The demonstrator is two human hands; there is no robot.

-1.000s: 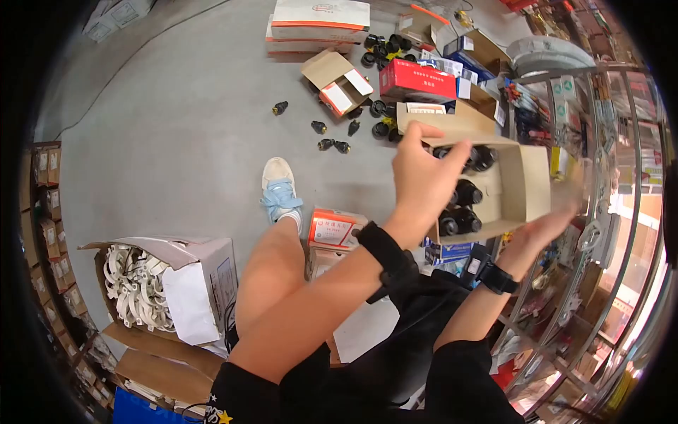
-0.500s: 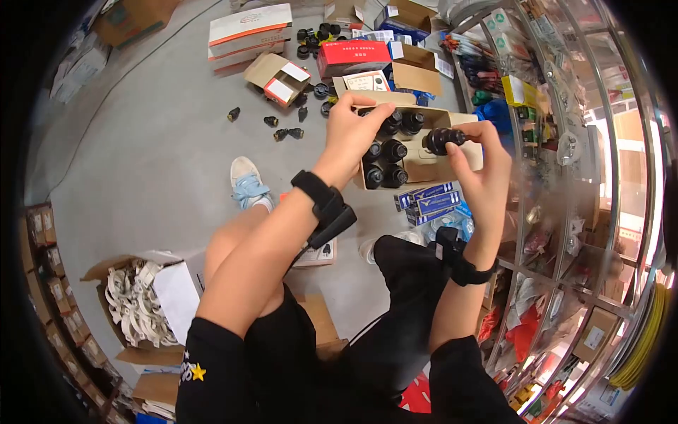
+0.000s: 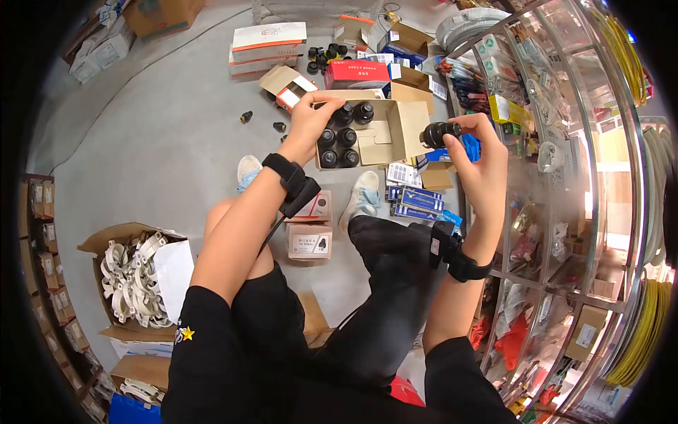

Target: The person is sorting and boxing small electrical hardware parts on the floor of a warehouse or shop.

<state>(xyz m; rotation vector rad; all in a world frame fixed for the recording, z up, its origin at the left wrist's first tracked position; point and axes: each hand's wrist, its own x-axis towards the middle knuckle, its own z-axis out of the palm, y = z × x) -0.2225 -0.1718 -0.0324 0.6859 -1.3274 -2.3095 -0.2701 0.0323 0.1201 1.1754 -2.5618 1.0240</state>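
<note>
The right hand's (image 3: pixel 482 161) grip pinches a black fitting (image 3: pixel 439 134) at the open carton's (image 3: pixel 380 143) right end; it looks hard and light, best held round its ribbed body. The left hand (image 3: pixel 305 128) clasps the carton's far-left corner, whose cardboard probably flexes. Beyond, a red box (image 3: pixel 358 73) sits on the floor (image 3: pixel 162 141).

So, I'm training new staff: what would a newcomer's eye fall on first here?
The right hand likely stands out, pinching a black part by the right flap of an open carton; the left hand holds the carton's left side. White curved pieces fill a box at lower left.
</note>
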